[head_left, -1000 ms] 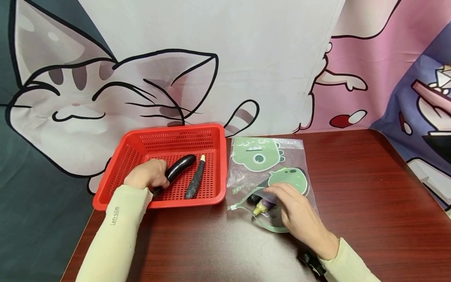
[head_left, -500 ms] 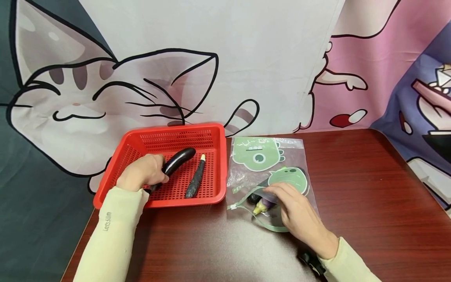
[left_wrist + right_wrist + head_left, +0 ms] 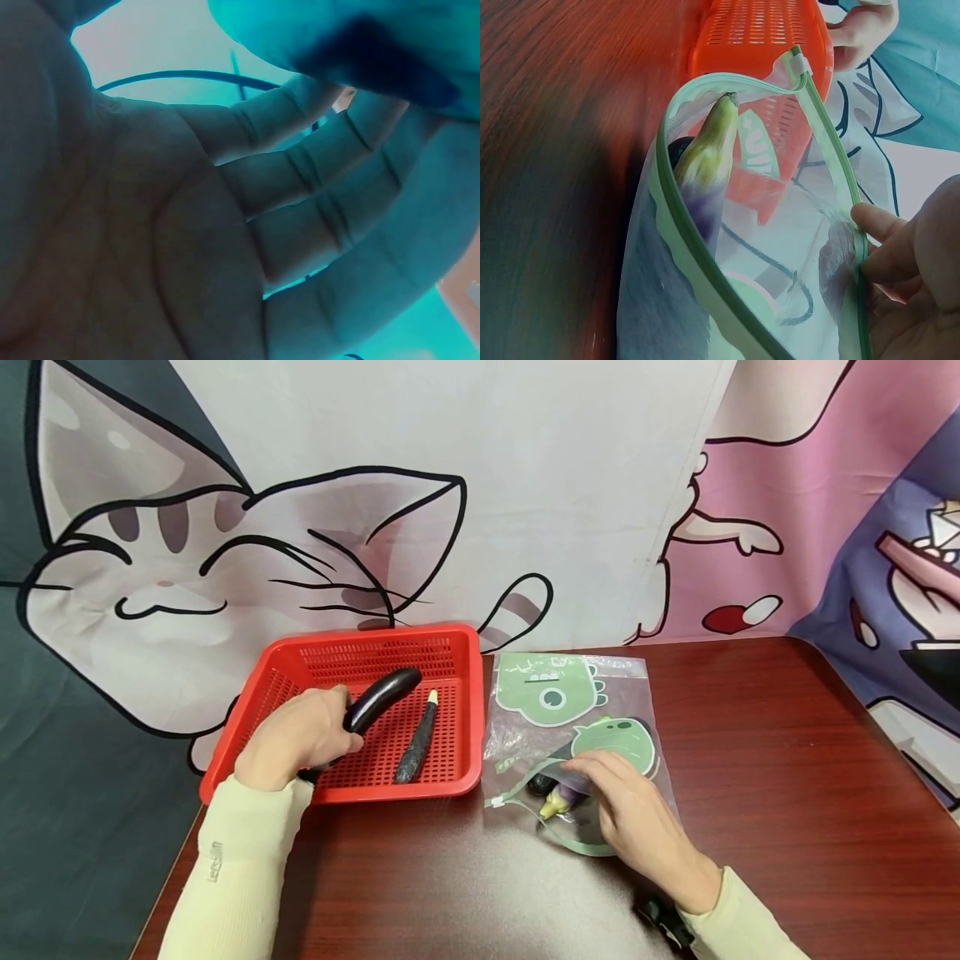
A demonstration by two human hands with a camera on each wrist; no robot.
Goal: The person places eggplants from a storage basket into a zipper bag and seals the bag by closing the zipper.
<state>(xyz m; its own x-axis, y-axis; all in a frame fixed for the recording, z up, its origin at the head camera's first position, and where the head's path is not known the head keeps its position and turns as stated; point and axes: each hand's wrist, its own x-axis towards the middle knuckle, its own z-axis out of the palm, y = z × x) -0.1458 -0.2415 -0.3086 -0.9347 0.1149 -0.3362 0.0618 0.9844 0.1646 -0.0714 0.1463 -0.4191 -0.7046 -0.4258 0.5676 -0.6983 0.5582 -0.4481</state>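
My left hand (image 3: 298,737) grips a glossy dark eggplant (image 3: 383,697) over the red basket (image 3: 447,787). In the left wrist view the fingers (image 3: 300,176) curl towards a dark, blurred shape at the top. A thin dark vegetable with a pale tip (image 3: 417,742) lies in the basket. The clear zip bag (image 3: 517,734) lies to the right, its mouth spread apart. My right hand (image 3: 649,828) pinches the bag's green upper edge, and the right wrist view shows its fingertips on that green strip (image 3: 831,139). Inside the bag are a purple eggplant with a yellow-green end (image 3: 715,142) and other dark vegetables.
The basket and bag stand side by side on the reddish-brown table (image 3: 765,760). Behind them hangs a cloth printed with a cartoon cat (image 3: 157,635). A black wrist device (image 3: 663,920) sits at my right wrist.
My left hand has moved a little left, and the eggplant it grips now sits slightly higher in the head view. The right hand and bag have stayed in place.
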